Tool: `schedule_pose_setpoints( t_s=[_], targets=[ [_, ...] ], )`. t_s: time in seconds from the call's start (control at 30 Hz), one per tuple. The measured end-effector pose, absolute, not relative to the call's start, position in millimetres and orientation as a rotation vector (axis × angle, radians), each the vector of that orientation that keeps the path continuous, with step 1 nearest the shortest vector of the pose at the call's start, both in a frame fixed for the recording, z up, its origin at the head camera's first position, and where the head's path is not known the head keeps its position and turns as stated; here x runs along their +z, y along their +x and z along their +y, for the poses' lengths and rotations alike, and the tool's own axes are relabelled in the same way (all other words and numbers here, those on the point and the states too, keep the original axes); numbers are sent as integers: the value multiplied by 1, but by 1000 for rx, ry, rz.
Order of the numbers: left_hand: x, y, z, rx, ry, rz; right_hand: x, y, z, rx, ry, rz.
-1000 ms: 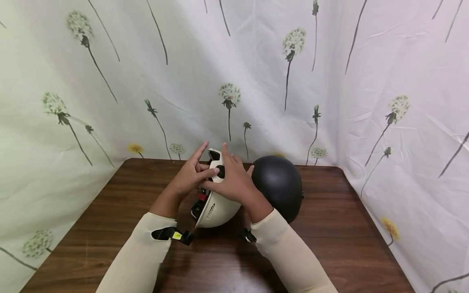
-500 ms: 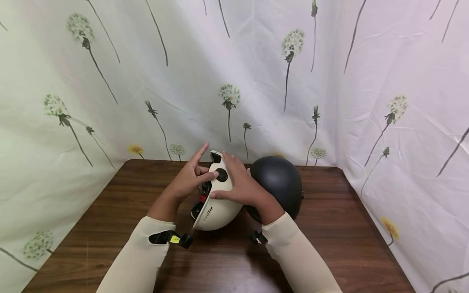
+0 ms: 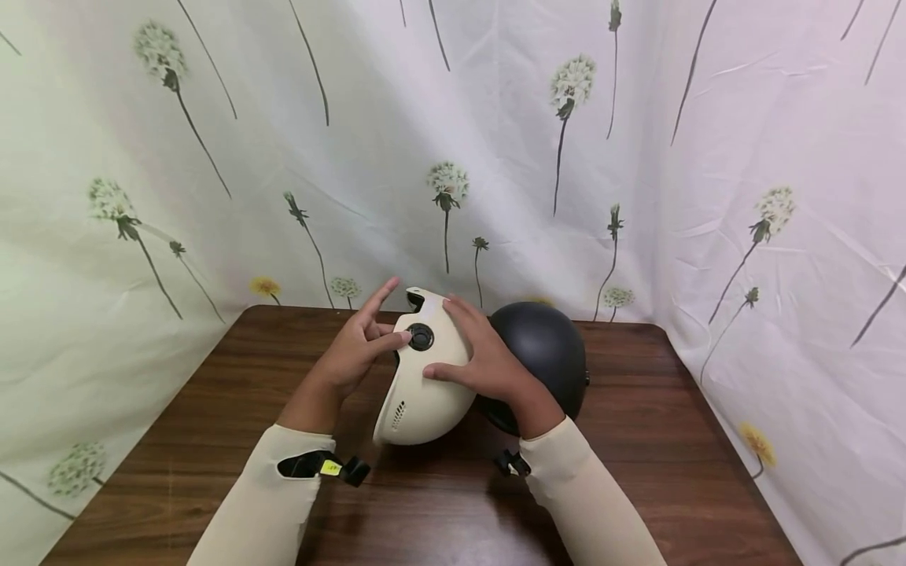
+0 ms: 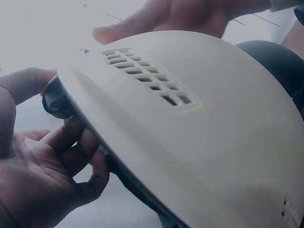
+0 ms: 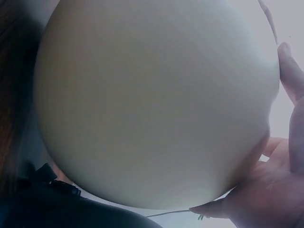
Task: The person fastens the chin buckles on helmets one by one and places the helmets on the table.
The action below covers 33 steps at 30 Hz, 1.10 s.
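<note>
A cream-white helmet (image 3: 425, 401) lies tilted on its side on the table, its rim facing left. My left hand (image 3: 354, 350) pinches the rim. The thumb lies at a round black disc (image 3: 421, 337) on the shell, the index finger points up and away, and other fingers curl behind the edge. In the left wrist view, these fingers (image 4: 76, 142) reach under the rim. My right hand (image 3: 488, 358) rests on the shell with thumb and fingers spread, fairly straight. The right wrist view shows the smooth shell (image 5: 156, 104) between thumb and fingers.
Close behind the right hand stands a matte black helmet (image 3: 541, 354), dome up, partly covered by the white one and the hand. The brown wooden table (image 3: 637, 487) ends at a white floral curtain (image 3: 368, 157) at the back and sides.
The white helmet has rolled so that more outer shell and the whole black disc show. My right hand has slid right and down off the disc. The left thumb stays at it.
</note>
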<state>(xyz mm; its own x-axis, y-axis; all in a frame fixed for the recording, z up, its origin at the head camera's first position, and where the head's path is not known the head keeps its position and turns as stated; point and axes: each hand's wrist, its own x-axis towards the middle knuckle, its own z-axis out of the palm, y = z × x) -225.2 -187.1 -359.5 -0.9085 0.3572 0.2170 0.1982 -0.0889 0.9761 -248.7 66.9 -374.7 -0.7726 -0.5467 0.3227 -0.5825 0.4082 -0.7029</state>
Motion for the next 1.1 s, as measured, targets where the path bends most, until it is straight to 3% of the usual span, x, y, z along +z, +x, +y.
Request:
schedule_pose_setpoints(
  t_s=[0.6, 1.1],
  targets=[
    [-383, -220, -204, 2554, 493, 1557, -377, -249, 71, 1403, 864, -2626],
    [-390, -212, -220, 2702, 428, 1305, -390, -252, 74, 1449, 976, -2666]
  ],
)
